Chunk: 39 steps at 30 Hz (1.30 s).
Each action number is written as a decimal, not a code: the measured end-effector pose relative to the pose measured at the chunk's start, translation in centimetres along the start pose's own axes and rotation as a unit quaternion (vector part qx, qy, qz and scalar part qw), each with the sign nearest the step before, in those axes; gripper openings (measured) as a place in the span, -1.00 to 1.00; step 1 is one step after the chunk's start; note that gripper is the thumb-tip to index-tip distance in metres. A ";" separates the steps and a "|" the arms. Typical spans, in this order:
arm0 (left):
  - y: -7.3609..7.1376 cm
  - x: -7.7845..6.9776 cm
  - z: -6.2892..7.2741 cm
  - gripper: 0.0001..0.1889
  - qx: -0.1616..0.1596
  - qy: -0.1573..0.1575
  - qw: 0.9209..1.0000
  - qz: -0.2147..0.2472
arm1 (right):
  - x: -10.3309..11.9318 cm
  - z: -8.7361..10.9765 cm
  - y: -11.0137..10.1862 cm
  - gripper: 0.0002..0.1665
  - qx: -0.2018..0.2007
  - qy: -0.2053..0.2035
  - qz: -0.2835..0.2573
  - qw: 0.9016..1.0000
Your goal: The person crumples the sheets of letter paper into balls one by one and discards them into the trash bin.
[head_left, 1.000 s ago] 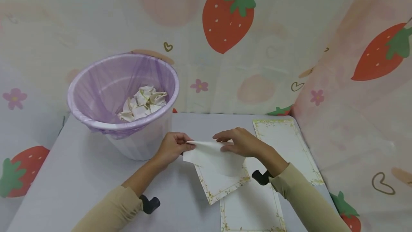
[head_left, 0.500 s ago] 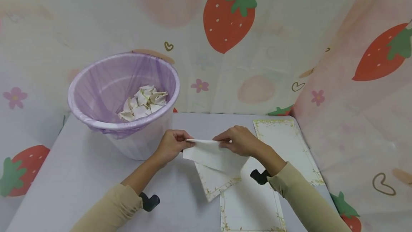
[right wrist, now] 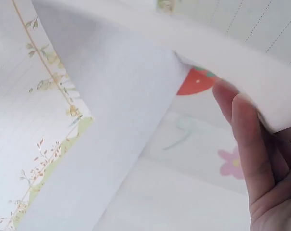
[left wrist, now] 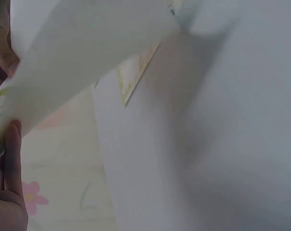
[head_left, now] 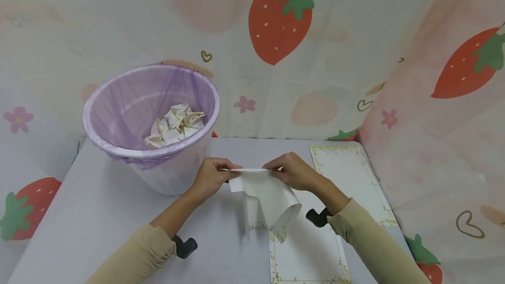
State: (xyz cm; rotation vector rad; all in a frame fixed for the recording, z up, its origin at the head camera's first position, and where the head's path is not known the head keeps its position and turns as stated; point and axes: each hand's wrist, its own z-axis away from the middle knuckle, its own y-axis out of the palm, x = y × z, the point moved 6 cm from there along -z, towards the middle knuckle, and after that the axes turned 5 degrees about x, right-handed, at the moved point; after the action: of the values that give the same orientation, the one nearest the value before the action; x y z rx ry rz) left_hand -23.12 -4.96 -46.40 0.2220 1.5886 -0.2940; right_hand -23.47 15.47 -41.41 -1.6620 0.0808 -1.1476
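Note:
A sheet of letter paper [head_left: 265, 189] with a printed floral border hangs from both hands above the table, its top edge folded over and its lower part curling. My left hand [head_left: 213, 176] pinches the left end of the fold between thumb and fingers. At the right end, my right hand [head_left: 293, 171] pinches the same fold. In the left wrist view the sheet's plain back [left wrist: 83, 53] stretches across the top. The right wrist view shows fingers [right wrist: 249, 139] against the paper's pale underside.
A white bin [head_left: 173, 174] with a purple liner stands at the left, holding several crumpled papers [head_left: 177, 124]. One bordered sheet [head_left: 311, 257] lies at the front, another sheet [head_left: 347, 165] at the back right. Strawberry-printed cloth [head_left: 343, 25] hangs behind the table [head_left: 79, 214].
My right fingers have closed on the sheet's top edge. The fold has been drawn straight and slightly raised, and the lower part of the sheet has curled and swung inward.

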 end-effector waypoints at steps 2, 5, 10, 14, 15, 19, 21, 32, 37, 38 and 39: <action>0.1 -0.2 0.0 -0.94 0.005 0.009 1.000 0.010 | -0.2 0.0 0.0 -0.73 0.001 0.009 -0.030 1.000; 0.1 -0.3 0.1 -0.87 0.011 0.011 1.000 0.012 | -0.4 0.1 0.0 -0.72 -0.001 0.026 -0.062 0.998; 0.3 0.0 0.3 -0.80 0.020 -0.002 1.000 0.013 | -0.8 0.1 0.0 -0.71 -0.018 0.049 -0.099 0.994; 0.8 0.0 0.5 -0.77 0.038 0.002 0.999 0.013 | -1.1 0.2 -0.2 -0.71 -0.060 0.084 -0.131 0.986; 1.0 -0.1 0.5 -0.76 0.043 0.005 0.999 0.013 | -1.2 0.2 -0.2 -0.70 -0.073 0.095 -0.141 0.983; 1.5 -0.3 0.5 -0.75 0.054 0.011 0.998 0.013 | -1.3 0.3 -0.3 -0.69 -0.108 0.129 -0.186 0.968; 1.6 -0.3 0.5 -0.75 0.057 0.013 0.998 0.015 | -1.4 0.3 -0.3 -0.69 -0.116 0.138 -0.211 0.961; 0.9 0.0 0.7 -0.75 0.057 0.005 0.998 0.017 | -1.5 0.4 -0.1 -0.62 -0.061 0.108 -0.305 0.944; 0.7 0.0 0.7 -0.73 0.058 0.008 0.998 0.023 | -1.7 0.4 0.0 -0.57 -0.057 0.100 -0.298 0.947; 0.7 0.1 0.6 -0.72 0.056 0.007 0.998 0.024 | -1.8 0.4 0.1 -0.58 -0.060 0.099 -0.299 0.947; 0.7 0.1 0.6 -0.71 0.056 0.005 0.998 0.024 | -1.8 0.4 0.1 -0.58 -0.063 0.098 -0.300 0.947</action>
State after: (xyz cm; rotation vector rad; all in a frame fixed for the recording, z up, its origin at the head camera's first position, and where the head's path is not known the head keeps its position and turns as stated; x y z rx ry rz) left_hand -22.31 -4.52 -46.52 0.3483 1.5757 -0.3448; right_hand -24.12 16.73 -42.57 -1.7329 -0.2488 -1.7959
